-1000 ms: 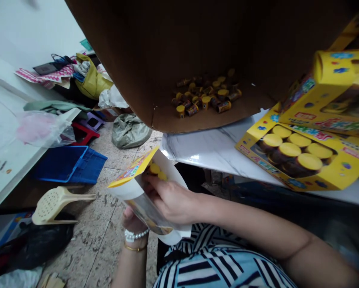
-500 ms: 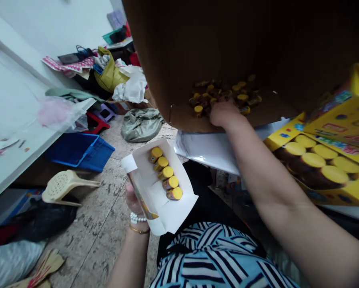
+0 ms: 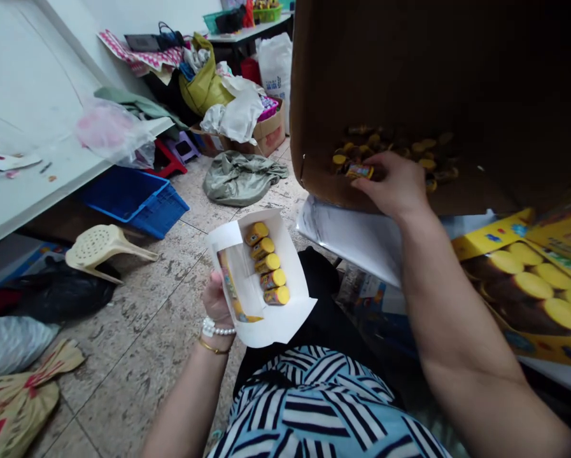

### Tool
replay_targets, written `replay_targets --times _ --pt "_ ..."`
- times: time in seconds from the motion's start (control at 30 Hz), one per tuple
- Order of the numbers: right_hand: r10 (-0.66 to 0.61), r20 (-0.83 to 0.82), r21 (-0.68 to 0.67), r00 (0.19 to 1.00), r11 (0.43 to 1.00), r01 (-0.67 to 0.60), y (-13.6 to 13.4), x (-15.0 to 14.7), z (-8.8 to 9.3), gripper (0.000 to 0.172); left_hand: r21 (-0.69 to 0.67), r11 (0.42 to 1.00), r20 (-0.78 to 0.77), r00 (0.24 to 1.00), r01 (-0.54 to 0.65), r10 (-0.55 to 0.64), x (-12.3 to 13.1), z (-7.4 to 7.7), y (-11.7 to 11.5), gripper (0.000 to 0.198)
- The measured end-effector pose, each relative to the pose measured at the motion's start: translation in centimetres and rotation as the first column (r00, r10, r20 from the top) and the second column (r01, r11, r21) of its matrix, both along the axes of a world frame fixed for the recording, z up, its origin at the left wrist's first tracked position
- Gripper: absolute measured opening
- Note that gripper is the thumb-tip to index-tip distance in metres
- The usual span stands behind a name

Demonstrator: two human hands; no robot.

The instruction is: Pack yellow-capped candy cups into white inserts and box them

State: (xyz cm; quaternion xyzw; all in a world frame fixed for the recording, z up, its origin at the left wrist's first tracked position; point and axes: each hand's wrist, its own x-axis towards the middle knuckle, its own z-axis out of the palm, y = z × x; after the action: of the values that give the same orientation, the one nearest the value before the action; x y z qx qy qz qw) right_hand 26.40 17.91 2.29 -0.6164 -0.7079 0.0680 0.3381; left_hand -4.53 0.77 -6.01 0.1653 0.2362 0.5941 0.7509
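Observation:
My left hand (image 3: 217, 298) is closed on the left side of a small white-lined box (image 3: 292, 321), which is tilted with its open top towards me. Inside, a row of several small jars (image 3: 268, 262) with yellow lids lies along one wall. My right hand (image 3: 400, 181) pinches one small yellow-lidded jar (image 3: 360, 171) with a colourful label, just above the floor of a large cardboard carton (image 3: 323, 184). Around and behind that hand, more such jars (image 3: 423, 146) lie loose in the dark carton.
At right stands a yellow display box (image 3: 524, 222) of larger yellow-lidded jars. On the left are a white table (image 3: 37, 172), a blue crate (image 3: 156, 207) and a cream stool (image 3: 101, 245). A grey-green sack (image 3: 240, 178) lies on the floor.
My right hand has drawn back a little from the pile of jars, and a jar now shows between its fingers. The head view has shifted rightward; my left hand still holds the box.

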Motion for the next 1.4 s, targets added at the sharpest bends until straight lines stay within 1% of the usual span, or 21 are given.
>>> replay_targets --times 0.1,0.2,0.27,0.37,0.43,0.47,0.5,0.53,0.57,0.6,0.67,0.73,0.83,0.93,1.03,1.07,1.1,1.17,1.23,1.33,1.4 --pt "0.361 -0.109 0.117 0.926 0.930 -0.349 -5.8 -3.4 1.9 0.027 0.096 0.995 0.025 0.999 0.023 -0.025 -0.2 0.2 0.3 0.059" --pt "0.728 0.068 -0.019 0.683 0.685 -0.728 -11.5 -7.6 1.8 0.022 0.232 0.966 0.061 0.989 0.115 -0.133 -0.5 0.3 0.6 0.034" --pt "0.783 0.206 -0.121 0.586 0.615 -0.779 -13.4 -9.7 0.7 0.026 0.335 0.917 0.107 0.958 0.218 -0.267 -0.7 0.0 0.7 0.037" --pt "0.810 0.253 -0.196 0.529 0.578 -0.792 -12.7 -10.0 -0.5 0.041 0.324 0.890 0.183 0.902 0.321 -0.392 -0.8 -1.0 1.0 0.043" --pt "0.774 0.177 -0.134 0.608 0.631 -0.764 -10.6 -8.3 -0.1 0.042 0.298 0.900 0.224 0.893 0.319 -0.391 -0.7 -1.7 1.2 0.043" --pt "0.695 0.142 -0.078 0.705 0.718 -0.692 -9.2 -7.1 0.3 0.038 0.282 0.913 0.239 0.900 0.295 -0.365 -0.6 -1.8 1.2 0.043" --pt "0.555 0.100 -0.021 0.826 0.831 -0.556 -7.6 -5.7 0.7 0.031 0.265 0.927 0.243 0.911 0.266 -0.332 -0.5 -1.8 1.2 0.044" --pt "0.315 0.090 0.022 0.945 0.948 -0.318 -6.0 -4.1 1.0 0.027 0.251 0.939 0.235 0.926 0.234 -0.294 -0.3 -1.7 1.3 0.046" --pt "0.036 0.096 0.014 0.995 0.999 -0.037 -4.3 -2.5 1.0 0.028 0.223 0.951 0.214 0.942 0.212 -0.260 0.0 -1.4 1.3 0.050" --pt "-0.267 0.083 -0.027 0.960 0.962 0.270 -2.6 -0.9 0.7 0.032 0.206 0.962 0.184 0.959 0.178 -0.217 0.2 -1.0 1.3 0.058" --pt "-0.438 0.067 -0.143 0.896 0.885 0.443 0.0 1.9 -0.7 0.043 0.145 0.981 0.111 0.984 0.126 -0.143 0.8 -0.1 1.3 0.073" --pt "-0.476 0.068 -0.252 0.877 0.842 0.477 1.5 3.7 -2.3 0.038 0.102 0.989 0.051 0.993 0.103 -0.109 1.1 0.5 1.3 0.081" --pt "-0.427 0.080 -0.289 0.900 0.855 0.431 1.3 4.6 -3.3 0.022 0.078 0.997 0.012 1.000 0.023 -0.024 1.1 0.8 1.2 0.078" --pt "-0.293 0.076 -0.239 0.953 0.923 0.303 -1.3 2.9 -1.6 0.015 0.094 0.996 0.037 0.999 0.001 -0.004 0.8 0.3 0.9 0.067" --pt "-0.032 -0.021 -0.167 0.999 0.986 0.028 -5.6 -1.3 0.8 0.027 0.102 0.990 0.082 0.991 0.101 -0.110 0.7 -0.3 0.9 0.055" --pt "0.141 -0.143 -0.126 0.980 0.979 -0.159 -7.0 -3.0 1.2 0.029 0.103 0.987 0.094 0.987 0.119 -0.129 0.8 -0.4 0.9 0.052" --pt "0.318 -0.265 -0.149 0.910 0.919 -0.365 -8.2 -4.7 1.3 0.023 0.108 0.986 0.103 0.986 0.123 -0.134 0.9 -0.4 1.0 0.049" --pt "0.451 -0.543 -0.211 0.708 0.743 -0.635 -9.5 -7.5 0.9 0.022 0.122 0.988 0.119 0.987 0.095 -0.109 1.0 -0.2 1.2 0.048" --pt "0.301 -0.794 -0.258 0.529 0.620 -0.741 -9.7 -8.6 -0.2 0.031 0.130 0.989 0.133 0.987 0.074 -0.091 1.0 0.3 1.3 0.052" --pt "-0.024 -0.955 -0.258 0.296 0.561 -0.787 -8.8 -7.3 -1.7 0.043 0.143 0.984 0.159 0.978 0.110 -0.133 0.9 0.8 1.4 0.061" --pt "-0.097 -0.980 -0.200 0.175 0.549 -0.812 -8.4 -5.7 -2.0 0.052 0.155 0.974 0.176 0.966 0.163 -0.190 0.9 0.9 1.4 0.064"
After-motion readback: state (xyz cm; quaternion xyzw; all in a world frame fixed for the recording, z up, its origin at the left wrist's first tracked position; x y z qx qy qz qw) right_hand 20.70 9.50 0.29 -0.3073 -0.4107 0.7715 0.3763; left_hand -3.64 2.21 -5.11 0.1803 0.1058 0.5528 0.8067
